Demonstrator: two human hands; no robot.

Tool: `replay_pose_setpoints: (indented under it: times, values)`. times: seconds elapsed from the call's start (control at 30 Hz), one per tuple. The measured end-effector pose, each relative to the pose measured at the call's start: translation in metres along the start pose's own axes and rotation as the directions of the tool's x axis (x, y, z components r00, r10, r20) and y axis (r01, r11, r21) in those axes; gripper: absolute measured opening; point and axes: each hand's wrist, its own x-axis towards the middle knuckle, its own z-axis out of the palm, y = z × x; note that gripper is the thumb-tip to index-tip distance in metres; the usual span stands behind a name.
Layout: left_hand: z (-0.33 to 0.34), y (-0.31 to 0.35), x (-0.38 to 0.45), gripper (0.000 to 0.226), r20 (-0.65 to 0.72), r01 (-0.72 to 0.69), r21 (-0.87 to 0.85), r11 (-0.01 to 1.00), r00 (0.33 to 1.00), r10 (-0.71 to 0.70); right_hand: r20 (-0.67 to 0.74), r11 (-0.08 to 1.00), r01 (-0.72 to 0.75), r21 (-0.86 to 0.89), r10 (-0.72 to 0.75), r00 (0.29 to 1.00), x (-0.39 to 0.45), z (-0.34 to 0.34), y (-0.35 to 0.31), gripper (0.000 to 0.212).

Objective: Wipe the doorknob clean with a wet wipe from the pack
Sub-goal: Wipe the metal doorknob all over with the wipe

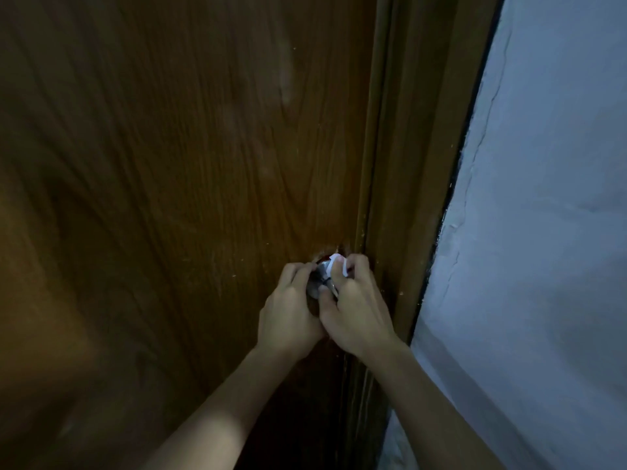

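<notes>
A round metal doorknob (pixel 322 276) sits on a brown wooden door (pixel 190 164), close to the door's right edge. Both hands cover most of it. My left hand (pixel 288 313) grips the knob from the left and below. My right hand (pixel 356 307) presses a crumpled white wet wipe (pixel 339 262) against the knob's top right side, with the fingers curled over the wipe. Only small parts of the knob and wipe show between the fingers. The pack of wipes is not in view.
A brown wooden door frame (pixel 417 164) runs just right of the knob. Beyond it stands a pale bluish-white wall (pixel 543 232) with cracks along its edge. The scene is dim.
</notes>
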Motion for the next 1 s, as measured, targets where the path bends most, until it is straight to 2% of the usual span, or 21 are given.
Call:
replay_pose_setpoints:
  times: [0.07,0.23,0.37,0.43,0.53,0.6,0.63,0.7,0.8,0.9,1.0]
  values:
    - [0.0,0.0,0.0,0.056,-0.012,-0.001,-0.011,1.0,1.0,0.001,0.034,0.998,-0.051,-0.027,0.052,0.998,-0.005,0.004,0.002,0.053]
    - [-0.001,0.002,-0.001,0.058,-0.006,0.005,-0.001,1.0,1.0,-0.005,0.046,0.95,-0.276,0.147,0.272,0.961,-0.004,0.012,-0.001,0.059]
    - [-0.002,0.002,-0.001,0.055,-0.012,-0.01,-0.007,1.0,1.0,0.01,-0.038,0.991,-0.126,0.052,0.128,0.991,-0.01,0.01,0.002,0.056]
    - [-0.002,0.003,-0.001,0.055,-0.016,-0.013,-0.005,1.0,1.0,0.013,-0.02,0.99,-0.127,0.054,0.128,0.992,-0.009,0.009,0.005,0.057]
    - [-0.002,0.003,-0.001,0.057,-0.017,-0.011,0.001,1.0,1.0,0.011,0.059,0.939,-0.273,0.209,0.267,0.962,-0.003,0.011,0.005,0.06]
    - [-0.002,0.002,-0.001,0.061,-0.006,-0.011,-0.001,1.0,1.0,0.011,0.089,0.868,-0.361,0.34,0.353,0.931,0.001,0.013,0.004,0.055]
    - [-0.002,0.002,-0.001,0.063,-0.003,-0.014,-0.001,1.0,1.0,0.014,0.128,0.805,-0.415,0.424,0.4,0.908,0.002,0.012,0.003,0.051]
    - [-0.002,0.001,0.0,0.066,-0.006,-0.019,0.001,1.0,1.0,0.019,0.269,0.599,-0.53,0.6,0.473,0.839,0.003,0.009,0.003,0.043]
    - [-0.001,0.001,-0.001,0.066,-0.018,-0.034,-0.013,0.999,0.999,0.034,0.465,0.276,-0.636,0.72,0.488,0.739,0.003,0.002,0.007,0.028]
    - [-0.001,0.002,-0.002,0.069,-0.028,-0.036,-0.021,0.999,0.999,0.035,0.634,-0.039,-0.676,0.736,0.391,0.667,0.003,-0.001,0.017,0.038]
    - [-0.001,0.002,-0.002,0.07,-0.028,-0.034,0.012,0.999,0.999,0.035,0.753,-0.329,-0.679,0.656,0.228,0.617,0.001,0.0,0.021,0.043]
